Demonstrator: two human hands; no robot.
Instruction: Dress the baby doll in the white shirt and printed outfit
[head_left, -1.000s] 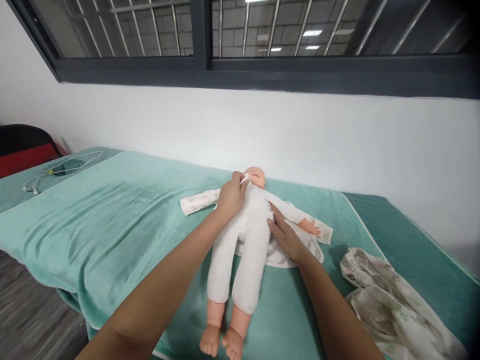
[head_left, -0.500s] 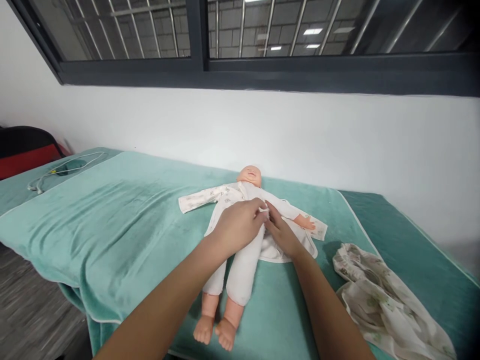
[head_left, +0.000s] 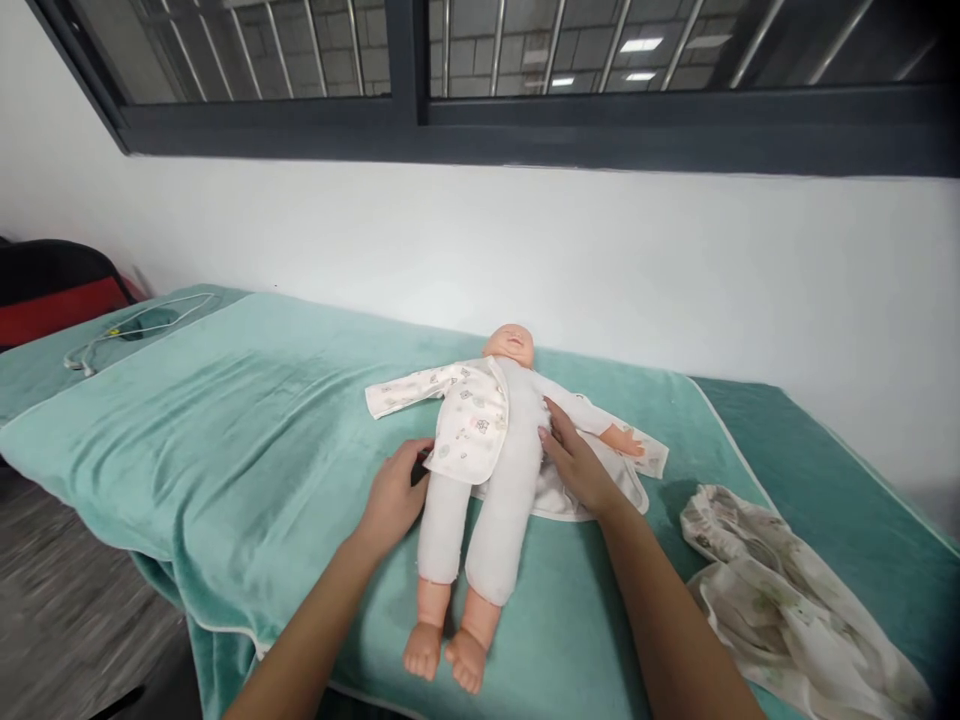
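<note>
A baby doll (head_left: pixel 516 420) with a white cloth body lies on its back, feet toward me. The printed front of its baby shirt (head_left: pixel 469 425) covers the left half of the torso, and one sleeve stretches out to the left. On the right, the doll's hand (head_left: pixel 622 440) lies over the other sleeve. My left hand (head_left: pixel 396 495) is closed at the shirt's lower left edge; something dark shows by its fingers, but what it holds is unclear. Against the doll's right side rests my right hand (head_left: pixel 574 460), fingers apart, above the shirt's other panel (head_left: pixel 630 485).
Green blankets (head_left: pixel 262 400) cover the table below a barred window. Crumpled patterned baby clothing (head_left: pixel 780 590) lies at the right. A white cord (head_left: pixel 90 350) is at the far left, near a black and red chair (head_left: pixel 60 295). The white wall (head_left: pixel 525 240) stands directly behind the table.
My hands have parted from the middle of the doll's torso. The left moved left and down to the hip; the right stays at the side. The printed shirt front now shows on the torso.
</note>
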